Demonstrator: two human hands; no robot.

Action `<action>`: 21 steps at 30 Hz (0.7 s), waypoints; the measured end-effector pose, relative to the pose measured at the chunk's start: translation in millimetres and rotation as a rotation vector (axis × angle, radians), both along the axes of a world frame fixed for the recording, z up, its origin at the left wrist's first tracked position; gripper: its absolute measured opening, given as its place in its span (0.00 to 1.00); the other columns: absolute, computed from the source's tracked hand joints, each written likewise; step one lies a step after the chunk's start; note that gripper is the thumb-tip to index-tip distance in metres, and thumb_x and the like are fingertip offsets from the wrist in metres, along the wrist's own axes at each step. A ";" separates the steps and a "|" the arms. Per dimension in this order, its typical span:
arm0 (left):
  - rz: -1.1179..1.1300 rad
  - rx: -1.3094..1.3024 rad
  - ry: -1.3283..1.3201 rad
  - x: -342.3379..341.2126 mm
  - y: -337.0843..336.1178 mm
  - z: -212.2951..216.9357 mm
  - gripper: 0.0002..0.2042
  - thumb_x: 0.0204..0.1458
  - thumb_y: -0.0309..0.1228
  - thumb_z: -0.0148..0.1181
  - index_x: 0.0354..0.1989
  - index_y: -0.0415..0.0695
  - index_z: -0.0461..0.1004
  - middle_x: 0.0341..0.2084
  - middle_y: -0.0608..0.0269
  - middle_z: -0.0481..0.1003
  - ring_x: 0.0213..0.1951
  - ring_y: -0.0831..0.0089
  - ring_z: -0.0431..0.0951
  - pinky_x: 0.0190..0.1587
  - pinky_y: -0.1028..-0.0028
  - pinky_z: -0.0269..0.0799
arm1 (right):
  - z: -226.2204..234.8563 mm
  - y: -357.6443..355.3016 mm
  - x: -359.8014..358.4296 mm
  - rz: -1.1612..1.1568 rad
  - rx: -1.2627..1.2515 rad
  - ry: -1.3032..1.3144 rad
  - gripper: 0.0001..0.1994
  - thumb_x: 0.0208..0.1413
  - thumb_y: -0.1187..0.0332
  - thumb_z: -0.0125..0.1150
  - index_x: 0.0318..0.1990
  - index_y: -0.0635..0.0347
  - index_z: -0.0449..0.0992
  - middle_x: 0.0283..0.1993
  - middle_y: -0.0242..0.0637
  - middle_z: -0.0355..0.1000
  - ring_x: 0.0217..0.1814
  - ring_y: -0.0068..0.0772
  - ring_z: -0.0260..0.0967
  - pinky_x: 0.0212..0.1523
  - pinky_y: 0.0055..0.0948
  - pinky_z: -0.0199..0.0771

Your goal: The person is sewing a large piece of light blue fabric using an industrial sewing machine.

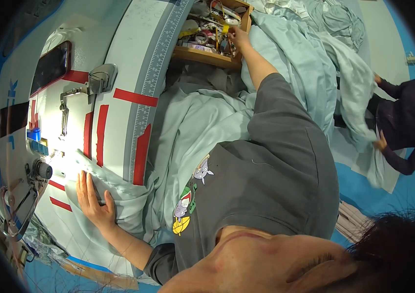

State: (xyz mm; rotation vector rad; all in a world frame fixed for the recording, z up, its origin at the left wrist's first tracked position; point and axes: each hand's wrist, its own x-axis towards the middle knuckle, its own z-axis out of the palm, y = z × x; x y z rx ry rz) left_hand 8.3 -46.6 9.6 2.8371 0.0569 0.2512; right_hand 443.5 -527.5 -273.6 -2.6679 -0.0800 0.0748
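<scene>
the pale mint cloth has a soft satiny sheen and lies heavily creased, in loose rumpled folds across the lap of the person in the dark gray shirt and up onto the white surface, where a flatter part with a ridged, puckered band reaches toward the sewing machine. the left hand rests on this part with palm down, fingers together and stretched out, thumb apart, grasping nothing. the right hand is at the wooden drawer, its fingertips bent close to a small yellow item; whether they grip it or only touch it i cannot tell. much is hard to read: the lamp's glare washes out the cloth's tip near the needle, so its edge there is lost, and deep folds hide whether the cloth on the lap and the larger heap beside the drawer are one piece. the drawer's tangle of small tools is cut off by the upper edge, and at the right a co-worker handling pale fabric is partly swallowed by the dark rim.
</scene>
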 end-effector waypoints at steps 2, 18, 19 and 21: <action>-0.001 0.002 0.003 0.5 -0.2 0.2 0.22 0.56 0.36 0.49 0.56 0.37 0.66 0.56 0.49 0.66 0.60 0.50 0.63 0.60 0.57 0.57 | -7.0 8.1 -6.2 0.078 0.025 0.007 0.12 0.53 0.67 0.56 0.45 0.57 0.74 0.36 0.43 0.76 0.37 0.45 0.74 0.38 0.39 0.71; 0.001 0.005 0.010 -0.2 0.3 1.3 0.22 0.53 0.34 0.50 0.56 0.36 0.66 0.55 0.47 0.67 0.59 0.48 0.64 0.60 0.56 0.58 | -5.4 69.6 38.4 0.282 -0.131 0.019 0.18 0.50 0.77 0.48 0.50 0.55 0.72 0.46 0.50 0.73 0.48 0.51 0.70 0.47 0.40 0.70; 0.001 0.011 0.014 -0.1 0.4 1.7 0.22 0.53 0.34 0.50 0.56 0.36 0.66 0.55 0.47 0.67 0.59 0.48 0.64 0.60 0.56 0.58 | -6.4 70.2 39.0 0.269 -0.139 0.105 0.18 0.49 0.76 0.48 0.49 0.55 0.74 0.45 0.49 0.74 0.48 0.51 0.70 0.47 0.40 0.70; 0.011 0.008 0.021 0.2 0.2 1.8 0.23 0.53 0.34 0.50 0.56 0.35 0.66 0.55 0.46 0.67 0.59 0.48 0.64 0.60 0.56 0.58 | -10.7 70.2 36.3 0.252 -0.155 0.197 0.18 0.48 0.76 0.49 0.47 0.54 0.75 0.43 0.48 0.74 0.48 0.51 0.71 0.47 0.39 0.70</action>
